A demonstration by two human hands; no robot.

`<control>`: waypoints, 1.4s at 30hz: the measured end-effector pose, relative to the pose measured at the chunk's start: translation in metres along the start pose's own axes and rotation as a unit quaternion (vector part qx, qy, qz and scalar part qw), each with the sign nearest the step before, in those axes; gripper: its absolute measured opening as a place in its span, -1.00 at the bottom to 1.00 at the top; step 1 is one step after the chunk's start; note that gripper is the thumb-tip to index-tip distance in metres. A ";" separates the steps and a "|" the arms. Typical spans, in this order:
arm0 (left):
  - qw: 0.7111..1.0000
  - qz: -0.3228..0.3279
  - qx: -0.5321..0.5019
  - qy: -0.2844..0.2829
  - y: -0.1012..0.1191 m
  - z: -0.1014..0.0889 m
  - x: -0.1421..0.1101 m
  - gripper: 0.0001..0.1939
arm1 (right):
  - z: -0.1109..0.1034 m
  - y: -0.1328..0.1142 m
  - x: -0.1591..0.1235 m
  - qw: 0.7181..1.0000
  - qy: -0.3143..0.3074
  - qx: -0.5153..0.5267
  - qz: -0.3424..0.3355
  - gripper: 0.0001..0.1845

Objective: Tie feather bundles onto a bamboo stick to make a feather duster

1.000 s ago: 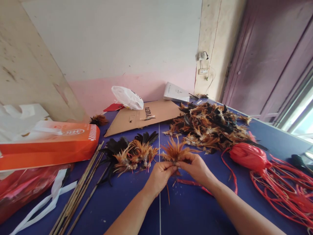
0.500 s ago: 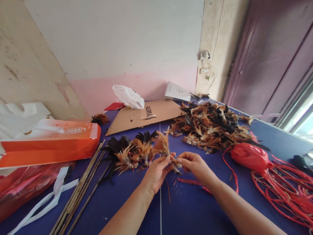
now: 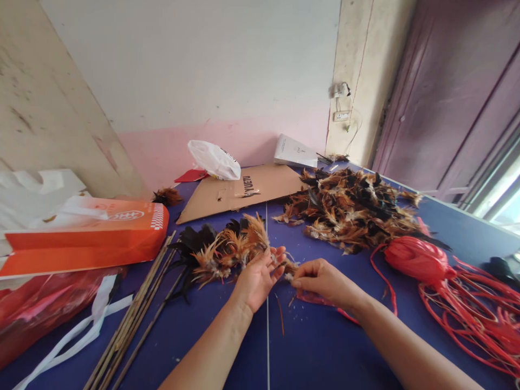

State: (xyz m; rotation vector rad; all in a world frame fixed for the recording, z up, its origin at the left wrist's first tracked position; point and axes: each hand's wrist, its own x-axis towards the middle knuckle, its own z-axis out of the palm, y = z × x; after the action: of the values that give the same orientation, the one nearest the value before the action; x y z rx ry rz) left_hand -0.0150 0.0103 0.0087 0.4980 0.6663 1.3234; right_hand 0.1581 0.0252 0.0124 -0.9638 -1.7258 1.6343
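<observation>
A bunch of brown feathers (image 3: 257, 232) rests across my left hand (image 3: 260, 273), which is turned palm up. Its thumb lies on the stems while the other fingers curl loosely. The pale, fluffy stem ends (image 3: 289, 272) stick out to the right. My right hand (image 3: 319, 281) is closed in a pinch at these ends; what is between its fingertips is hidden. A red plastic strip (image 3: 314, 298) runs on the table beneath it. Left of my hands lie several brown feather bunches (image 3: 223, 249) and black feathers (image 3: 195, 242).
A heap of feathers (image 3: 357, 208) lies at the back right, near a bundle of red plastic string (image 3: 418, 260). Flat cardboard (image 3: 239, 197) and a white plastic bag (image 3: 214, 160) are at the back. Thin sticks (image 3: 136, 314) and an orange paper bag (image 3: 89, 238) lie left.
My left hand has turned further palm up and its fingers have loosened. The feather bunch has tipped left and lower. My right hand has moved slightly down and right.
</observation>
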 end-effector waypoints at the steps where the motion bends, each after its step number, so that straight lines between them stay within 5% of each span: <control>1: 1.000 0.005 0.001 0.008 0.002 -0.001 0.001 -0.93 | -0.005 -0.001 0.001 1.000 0.016 -0.019 -0.012 -0.77; 6: 0.997 0.048 0.048 0.033 0.002 -0.006 0.005 -0.86 | -0.046 0.006 0.007 0.957 0.228 -0.180 -0.025 -0.72; 11: 0.990 0.091 0.091 0.049 0.000 -0.009 0.007 -0.81 | -0.073 0.019 0.007 0.789 0.361 -0.489 -0.093 -0.72; 14: 0.987 0.107 0.103 0.068 0.001 -0.010 0.007 -0.78 | -0.069 0.019 0.005 0.746 0.374 -0.532 -0.145 -0.76; 17: 0.982 0.123 0.118 0.084 0.003 -0.009 0.008 -0.77 | -0.062 0.013 0.005 0.759 0.359 -0.524 -0.145 -0.65; 21: 0.976 0.135 0.142 0.089 0.002 -0.007 0.007 -0.75 | -0.059 0.009 0.006 0.789 0.338 -0.494 -0.139 -0.82; 25: 0.973 0.144 0.165 0.080 0.001 -0.004 0.005 -0.75 | -0.051 0.001 -0.002 0.872 0.125 -0.471 -0.053 -0.81; 28: 0.971 0.145 0.175 0.074 0.000 -0.002 0.003 -0.77 | -0.037 -0.009 -0.013 0.854 0.011 -0.520 0.016 -0.83; 32: 0.971 0.142 0.184 0.060 -0.001 0.004 0.000 -0.76 | -0.020 -0.016 -0.021 0.801 0.009 -0.596 0.060 -0.69; 36: 0.970 0.135 0.194 0.063 -0.001 0.009 -0.004 -0.76 | -0.019 -0.011 -0.019 0.803 -0.003 -0.594 0.053 -0.81; 38: 0.973 0.120 0.181 0.081 -0.001 0.010 -0.007 -0.76 | -0.024 -0.010 -0.016 0.836 -0.011 -0.547 0.039 -0.90; 42: 0.983 0.081 0.139 0.091 -0.004 0.009 -0.016 -0.78 | -0.033 -0.014 -0.011 0.950 0.028 -0.310 -0.012 -0.90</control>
State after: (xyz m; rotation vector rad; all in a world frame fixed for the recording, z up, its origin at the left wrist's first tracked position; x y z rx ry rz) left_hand -0.0079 -0.0058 0.0154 0.6718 0.9882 1.4475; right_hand 0.1896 0.0352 0.0304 -1.2402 -2.2517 1.0343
